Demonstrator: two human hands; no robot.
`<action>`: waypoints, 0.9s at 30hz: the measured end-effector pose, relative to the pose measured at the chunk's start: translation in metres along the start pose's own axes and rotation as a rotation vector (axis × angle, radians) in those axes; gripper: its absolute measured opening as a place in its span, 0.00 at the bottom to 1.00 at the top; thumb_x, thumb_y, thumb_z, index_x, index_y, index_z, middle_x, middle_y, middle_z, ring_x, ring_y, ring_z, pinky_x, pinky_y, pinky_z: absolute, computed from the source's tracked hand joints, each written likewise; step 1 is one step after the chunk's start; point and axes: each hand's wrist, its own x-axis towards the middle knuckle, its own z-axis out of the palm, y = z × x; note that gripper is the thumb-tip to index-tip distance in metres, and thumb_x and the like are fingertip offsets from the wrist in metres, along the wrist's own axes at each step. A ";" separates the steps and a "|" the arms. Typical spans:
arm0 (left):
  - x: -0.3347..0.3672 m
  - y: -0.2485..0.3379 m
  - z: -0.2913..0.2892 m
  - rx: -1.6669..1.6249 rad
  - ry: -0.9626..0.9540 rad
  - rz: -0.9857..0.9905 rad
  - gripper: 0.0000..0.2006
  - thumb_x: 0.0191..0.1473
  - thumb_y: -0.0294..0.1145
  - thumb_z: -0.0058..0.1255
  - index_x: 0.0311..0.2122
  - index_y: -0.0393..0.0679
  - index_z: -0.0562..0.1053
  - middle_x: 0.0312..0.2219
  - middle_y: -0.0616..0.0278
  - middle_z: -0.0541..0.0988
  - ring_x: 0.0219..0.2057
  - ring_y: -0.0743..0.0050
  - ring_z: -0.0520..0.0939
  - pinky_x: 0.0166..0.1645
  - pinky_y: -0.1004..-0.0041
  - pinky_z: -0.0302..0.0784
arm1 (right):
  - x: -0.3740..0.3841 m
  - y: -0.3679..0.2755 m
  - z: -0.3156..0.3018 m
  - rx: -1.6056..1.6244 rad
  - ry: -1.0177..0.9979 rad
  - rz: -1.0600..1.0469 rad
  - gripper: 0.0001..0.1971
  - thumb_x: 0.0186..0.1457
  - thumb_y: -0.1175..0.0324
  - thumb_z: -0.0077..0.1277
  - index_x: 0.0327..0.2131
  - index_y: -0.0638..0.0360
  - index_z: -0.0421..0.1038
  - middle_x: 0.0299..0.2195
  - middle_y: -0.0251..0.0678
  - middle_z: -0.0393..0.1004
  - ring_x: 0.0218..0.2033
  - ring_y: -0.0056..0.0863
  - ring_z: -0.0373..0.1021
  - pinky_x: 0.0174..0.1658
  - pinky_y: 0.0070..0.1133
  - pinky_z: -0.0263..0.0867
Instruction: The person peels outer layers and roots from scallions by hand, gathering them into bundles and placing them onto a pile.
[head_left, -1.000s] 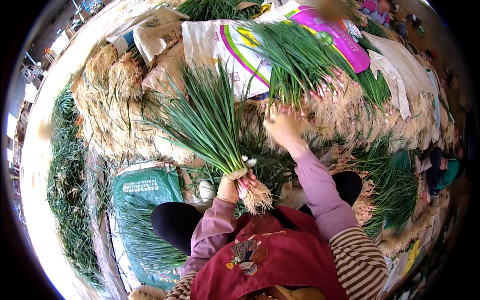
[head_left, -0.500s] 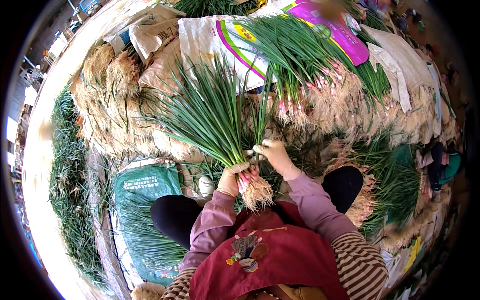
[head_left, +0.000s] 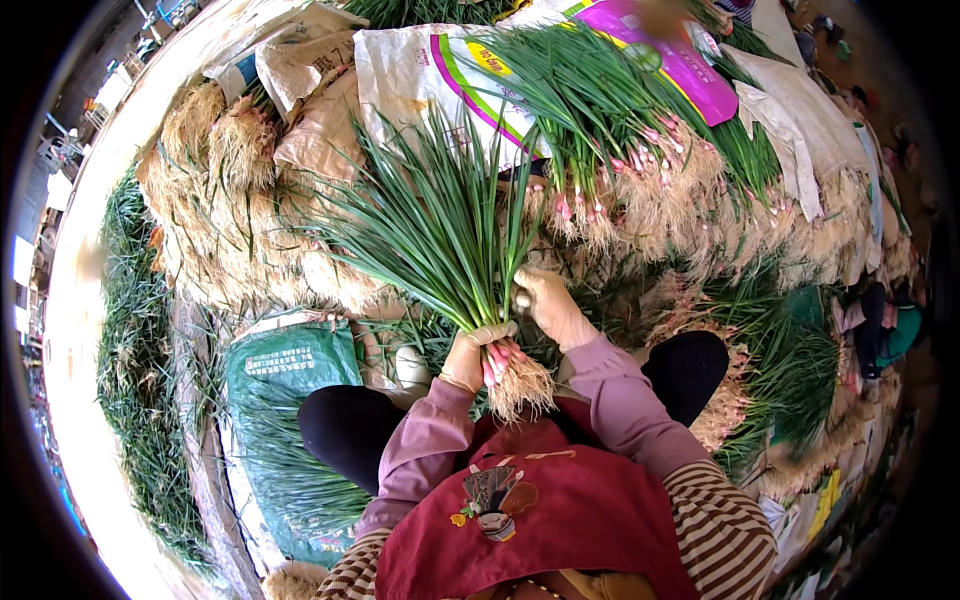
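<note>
My left hand (head_left: pixel 472 355), in a thin pale glove, is closed round a bunch of scallions (head_left: pixel 445 240) just above the pink bulbs. The long green leaves fan out away from me, and the tangled pale roots (head_left: pixel 520 388) hang toward my lap. My right hand (head_left: pixel 552 305), also gloved, is against the right side of the bunch, higher up the stalks. Its fingers are curled in at the edge of the leaves; the fingertips are partly hidden. More scallions (head_left: pixel 650 150) with pink bulbs lie beyond my hands, on a heap of roots.
White and purple printed sacks (head_left: pixel 400 80) lie across the far heap. At left, a green sack (head_left: pixel 290 355) has leaves spread over it. Another scallion pile (head_left: pixel 780 360) is by my right knee. Loose greens (head_left: pixel 150 400) line the far left. A person (head_left: pixel 890 330) is at the right edge.
The separate stalk that my right hand pinched now stands against the bunch in my left hand. My right hand has turned and its fingers have curled in beside the leaves.
</note>
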 end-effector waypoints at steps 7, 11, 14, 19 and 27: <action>-0.009 0.010 0.001 0.014 -0.018 -0.067 0.10 0.49 0.27 0.52 0.35 0.31 0.75 0.25 0.50 0.80 0.22 0.63 0.81 0.31 0.71 0.79 | 0.016 -0.001 -0.008 0.282 -0.266 0.169 0.14 0.58 0.60 0.45 0.36 0.61 0.73 0.15 0.19 0.57 0.13 0.09 0.49 0.21 0.12 0.49; -0.003 0.001 -0.007 -0.071 -0.065 -0.045 0.11 0.49 0.26 0.52 0.36 0.30 0.74 0.27 0.51 0.80 0.25 0.62 0.82 0.33 0.71 0.79 | 0.012 -0.011 0.001 0.264 -0.288 0.239 0.15 0.59 0.59 0.44 0.36 0.62 0.72 0.12 0.17 0.52 0.11 0.07 0.47 0.20 0.09 0.46; -0.002 0.002 -0.005 -0.058 -0.059 -0.070 0.11 0.49 0.26 0.52 0.36 0.30 0.75 0.26 0.50 0.80 0.25 0.61 0.82 0.33 0.69 0.79 | 0.016 0.000 -0.006 0.321 -0.176 0.216 0.12 0.58 0.61 0.45 0.32 0.61 0.71 0.11 0.18 0.51 0.11 0.10 0.48 0.19 0.13 0.49; -0.002 0.001 0.000 0.008 0.027 -0.026 0.11 0.49 0.27 0.52 0.36 0.30 0.75 0.23 0.47 0.79 0.22 0.59 0.81 0.27 0.72 0.78 | 0.006 0.024 -0.018 -0.974 0.148 -0.002 0.10 0.48 0.65 0.52 0.26 0.63 0.74 0.19 0.39 0.73 0.21 0.33 0.69 0.30 0.28 0.67; -0.018 0.008 0.011 -0.072 -0.116 0.118 0.12 0.49 0.30 0.53 0.37 0.34 0.71 0.20 0.47 0.77 0.18 0.61 0.80 0.18 0.79 0.73 | 0.001 -0.072 -0.016 -1.439 0.572 -0.681 0.15 0.53 0.57 0.51 0.35 0.60 0.73 0.19 0.40 0.74 0.19 0.35 0.72 0.25 0.29 0.67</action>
